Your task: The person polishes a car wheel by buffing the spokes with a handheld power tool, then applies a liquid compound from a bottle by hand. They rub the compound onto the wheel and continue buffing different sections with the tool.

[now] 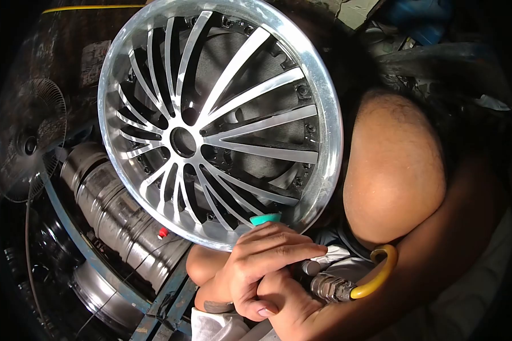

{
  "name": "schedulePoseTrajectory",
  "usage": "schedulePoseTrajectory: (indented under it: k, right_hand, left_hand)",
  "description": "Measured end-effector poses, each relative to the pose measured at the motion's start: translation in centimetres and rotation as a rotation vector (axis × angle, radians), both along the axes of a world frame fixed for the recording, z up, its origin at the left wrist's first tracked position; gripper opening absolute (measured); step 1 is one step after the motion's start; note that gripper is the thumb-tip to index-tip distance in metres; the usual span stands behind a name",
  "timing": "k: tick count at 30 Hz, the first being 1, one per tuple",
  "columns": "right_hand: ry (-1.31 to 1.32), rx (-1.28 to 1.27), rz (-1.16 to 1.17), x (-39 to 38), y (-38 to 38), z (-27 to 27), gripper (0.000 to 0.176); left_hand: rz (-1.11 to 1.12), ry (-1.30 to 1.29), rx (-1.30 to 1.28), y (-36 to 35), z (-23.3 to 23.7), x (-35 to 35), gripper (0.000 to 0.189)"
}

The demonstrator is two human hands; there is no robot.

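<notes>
A silver multi-spoke wheel rim (321,153) with black recesses stands tilted in front of me. My right hand (287,298) is closed round an air tool (331,287), whose metal fitting joins a yellow hose (381,278). My left hand (261,258) lies over the right one, fingers wrapped on the tool's front part. A small teal tip (265,218) sticks out above my left knuckles, at the lower spokes near the rim's inner edge. The tool's body is mostly hidden by both hands.
My bare knee (395,170) is right of the wheel. At the left are a fan (29,142), a shiny metal cylinder (119,210), a blue metal frame (79,238) and another rim (102,292). A small red piece (163,232) sits by the cylinder.
</notes>
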State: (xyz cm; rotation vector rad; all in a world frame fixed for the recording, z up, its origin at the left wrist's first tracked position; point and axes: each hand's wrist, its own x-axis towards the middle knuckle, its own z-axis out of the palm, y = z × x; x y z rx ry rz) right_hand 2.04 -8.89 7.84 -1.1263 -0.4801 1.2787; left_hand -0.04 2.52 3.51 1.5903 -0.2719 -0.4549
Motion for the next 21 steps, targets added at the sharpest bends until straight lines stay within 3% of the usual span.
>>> schedulePoseTrajectory:
  k: [9, 17, 21]
  right_hand:
    - [-0.215, -0.009, 0.082, 1.2, -2.1, -0.8, 0.04]
    - [-0.848, 0.038, 0.344, 5.4, -6.5, -1.3, 0.043]
    - [-1.044, 0.059, 0.539, 7.4, -6.5, -0.2, 0.044]
  left_hand:
    - [-0.011, -0.005, -0.006, 0.0, -0.2, -0.1, 0.091]
    - [0.002, 0.014, -0.048, -0.1, 0.2, 0.2, 0.078]
    - [0.106, 0.009, -0.189, -1.3, 0.6, 0.4, 0.058]
